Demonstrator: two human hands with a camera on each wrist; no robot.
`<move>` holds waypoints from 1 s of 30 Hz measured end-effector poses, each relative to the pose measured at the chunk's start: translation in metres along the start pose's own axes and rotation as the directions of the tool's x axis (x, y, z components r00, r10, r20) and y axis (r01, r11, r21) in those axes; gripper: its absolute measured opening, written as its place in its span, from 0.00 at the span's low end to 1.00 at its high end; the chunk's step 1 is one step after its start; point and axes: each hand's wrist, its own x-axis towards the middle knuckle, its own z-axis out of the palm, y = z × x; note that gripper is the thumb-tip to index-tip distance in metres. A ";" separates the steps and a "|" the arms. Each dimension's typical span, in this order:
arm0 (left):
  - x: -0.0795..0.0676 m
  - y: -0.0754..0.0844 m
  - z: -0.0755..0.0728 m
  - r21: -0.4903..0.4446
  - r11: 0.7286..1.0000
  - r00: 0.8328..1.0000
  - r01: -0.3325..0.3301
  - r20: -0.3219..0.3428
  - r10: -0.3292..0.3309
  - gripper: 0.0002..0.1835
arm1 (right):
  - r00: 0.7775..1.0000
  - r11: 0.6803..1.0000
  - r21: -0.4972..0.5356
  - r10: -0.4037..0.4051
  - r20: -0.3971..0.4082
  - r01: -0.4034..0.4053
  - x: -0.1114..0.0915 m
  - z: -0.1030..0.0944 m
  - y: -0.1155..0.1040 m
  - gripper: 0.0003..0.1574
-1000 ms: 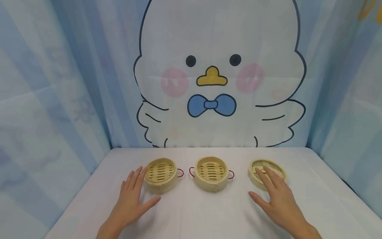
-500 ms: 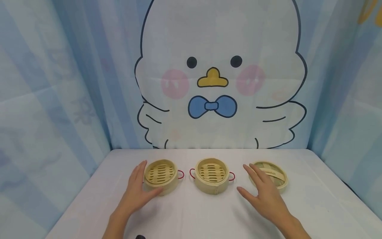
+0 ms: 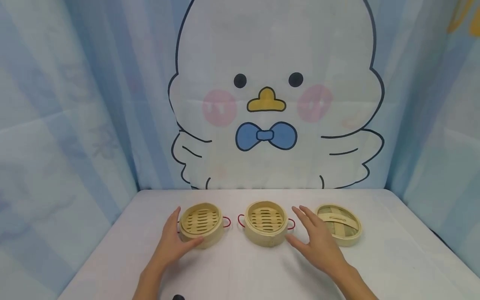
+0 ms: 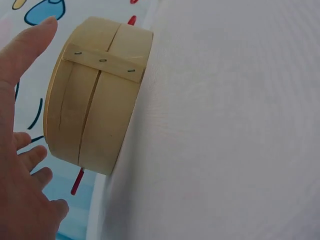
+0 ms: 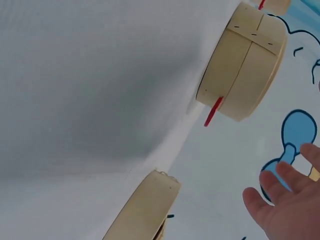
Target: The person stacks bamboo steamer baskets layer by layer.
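The left bamboo steamer basket [image 3: 201, 237], with red side loops, sits on the white table. Spread beside it, my left hand [image 3: 169, 246] has its fingers at the left rim and its thumb in front; contact is unclear. In the left wrist view a gap shows between that hand [image 4: 22, 175] and the basket wall [image 4: 112, 105]. A matching middle steamer basket [image 3: 266, 238] stands to the right. My right hand [image 3: 318, 246] hovers with spread fingers between it and the woven steamer lid [image 3: 339, 241], holding nothing. The right wrist view shows those relaxed fingers [image 5: 275, 187] apart from both.
A white cloth covers the table [image 3: 240, 271]. Behind it hangs a curtain [image 3: 270, 162] with a cartoon bird, and blue curtains [image 3: 75, 166] flank both sides. A small dark object [image 3: 178, 297] peeks in at the bottom edge.
My right hand has moved left, away from over the lid toward the middle basket, uncovering the lid. My left hand has shifted closer around the left basket. The baskets stay in place.
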 end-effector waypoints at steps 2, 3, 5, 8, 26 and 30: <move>0.000 -0.004 0.000 -0.023 1.000 1.000 -0.001 0.000 0.001 0.68 | 1.000 1.000 0.011 -0.025 0.003 0.024 0.004 0.004 -0.001 0.45; -0.001 -0.005 0.000 -0.036 0.999 1.000 -0.001 0.000 0.001 0.68 | 0.999 0.999 0.016 -0.035 0.004 0.035 0.005 0.005 -0.002 0.45; -0.001 -0.006 0.000 -0.060 0.998 1.000 0.001 -0.001 -0.001 0.68 | 0.999 0.999 0.026 -0.047 0.006 0.046 0.009 0.008 -0.004 0.45; 0.000 -0.008 0.001 -0.079 0.997 1.000 0.010 0.002 -0.010 0.68 | 0.999 0.998 0.037 -0.048 0.023 0.047 0.015 0.011 -0.006 0.44; 0.005 -0.016 0.010 -0.141 0.989 0.999 0.041 0.008 -0.040 0.67 | 0.975 0.996 0.094 -0.013 0.220 -0.008 0.033 0.022 -0.003 0.44; 0.006 -0.019 0.012 -0.158 0.987 1.000 0.027 -0.003 -0.028 0.66 | 0.971 0.997 0.076 -0.022 0.238 0.004 0.033 0.023 -0.003 0.40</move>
